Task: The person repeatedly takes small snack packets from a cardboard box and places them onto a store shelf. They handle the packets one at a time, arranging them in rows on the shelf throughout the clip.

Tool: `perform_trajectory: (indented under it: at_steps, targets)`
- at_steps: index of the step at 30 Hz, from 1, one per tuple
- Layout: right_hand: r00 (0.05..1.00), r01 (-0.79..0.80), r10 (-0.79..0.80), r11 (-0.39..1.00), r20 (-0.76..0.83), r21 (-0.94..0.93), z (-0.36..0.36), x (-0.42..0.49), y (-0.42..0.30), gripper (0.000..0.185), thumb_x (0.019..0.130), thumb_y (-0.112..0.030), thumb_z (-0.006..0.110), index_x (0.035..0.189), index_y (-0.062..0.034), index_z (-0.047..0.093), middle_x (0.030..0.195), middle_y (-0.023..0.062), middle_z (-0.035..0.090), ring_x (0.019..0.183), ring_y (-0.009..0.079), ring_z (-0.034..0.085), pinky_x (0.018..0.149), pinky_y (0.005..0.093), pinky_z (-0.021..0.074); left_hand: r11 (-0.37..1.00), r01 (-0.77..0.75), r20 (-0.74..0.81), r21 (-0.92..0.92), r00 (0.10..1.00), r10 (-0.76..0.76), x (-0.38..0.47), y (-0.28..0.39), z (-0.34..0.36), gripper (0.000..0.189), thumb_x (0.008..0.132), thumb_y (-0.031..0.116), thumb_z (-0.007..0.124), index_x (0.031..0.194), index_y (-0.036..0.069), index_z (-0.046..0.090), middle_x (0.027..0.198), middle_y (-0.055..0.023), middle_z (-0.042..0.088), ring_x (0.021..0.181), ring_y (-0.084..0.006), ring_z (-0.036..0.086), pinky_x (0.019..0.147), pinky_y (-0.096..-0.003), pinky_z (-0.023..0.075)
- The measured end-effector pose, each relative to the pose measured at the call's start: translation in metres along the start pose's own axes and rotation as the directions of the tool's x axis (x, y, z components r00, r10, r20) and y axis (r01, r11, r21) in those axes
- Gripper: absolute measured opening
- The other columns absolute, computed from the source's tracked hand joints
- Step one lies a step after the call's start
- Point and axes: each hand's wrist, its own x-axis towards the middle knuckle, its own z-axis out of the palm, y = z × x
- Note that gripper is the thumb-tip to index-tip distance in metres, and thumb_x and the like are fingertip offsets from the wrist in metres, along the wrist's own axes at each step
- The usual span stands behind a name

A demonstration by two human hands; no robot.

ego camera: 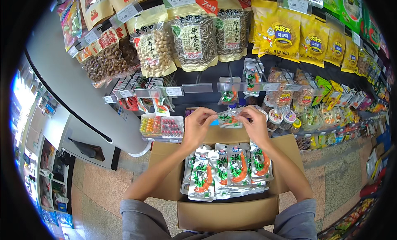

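Note:
Between both hands I hold a silver foil snack pouch (230,120) with green and orange print. My left hand (198,123) pinches its left end, and my right hand (255,123) pinches the right end. Below them an open cardboard box (228,213) holds several similar silver pouches (201,175), laid overlapping in rows. Just beyond the held pouch, another silver pouch (229,94) hangs from a shelf hook under a clear price rail (248,87). A second hanging stack of silver pouches (253,75) is right of it.
Large bags of seeds (194,38) and yellow snack bags (279,32) hang above. Clear trays of candy (172,127) stand on the lower shelf at left, and lidded jars (276,116) at right. A grey column (83,79) rises on the left, beside a white counter (83,141).

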Motion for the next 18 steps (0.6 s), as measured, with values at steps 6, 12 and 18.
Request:
perform_trajectory:
  at_steps: [6,12,18]
  targets:
    - [0.999,0.024,-0.023,1.0,0.041,-0.015,-0.02,-0.013,-0.056,0.013,0.081,0.003,0.072,0.092,0.0041,0.064,0.084,0.009,0.066,0.075,0.0167,0.067,0.069,0.0274,0.0535,0.998,0.007,0.075,0.069,0.997,-0.012,-0.018,0.043,-0.013,0.012,0.09,0.001,0.068,0.101,-0.003,0.064,0.095,-0.0086,0.071,0.089,-0.0104,0.067,0.079,-0.0244,0.053]
    - [0.958,-0.271,0.229,0.919,0.173,0.287,-0.029,-0.027,-0.077,0.01,0.086,0.001,0.071,0.089,0.002,0.061,0.086,0.0052,0.065,0.079,0.0105,0.065,0.067,0.0249,0.0523,0.998,0.05,0.119,0.025,0.991,-0.052,-0.033,0.07,-0.016,0.012,0.093,0.004,0.067,0.101,-0.002,0.063,0.088,-0.0055,0.07,0.082,-0.0085,0.066,0.073,-0.0241,0.0531]
    - [0.851,-0.505,0.386,0.788,0.355,0.353,-0.036,-0.042,-0.087,0.014,0.089,-0.003,0.07,0.1,0.0015,0.064,0.092,0.0055,0.068,0.082,0.0094,0.064,0.068,0.0251,0.053,0.983,0.184,0.21,-0.011,0.961,-0.177,-0.05,0.069,-0.02,0.014,0.093,0.008,0.067,0.104,0.0,0.062,0.082,-0.0043,0.069,0.073,-0.0078,0.065,0.063,-0.0229,0.053]
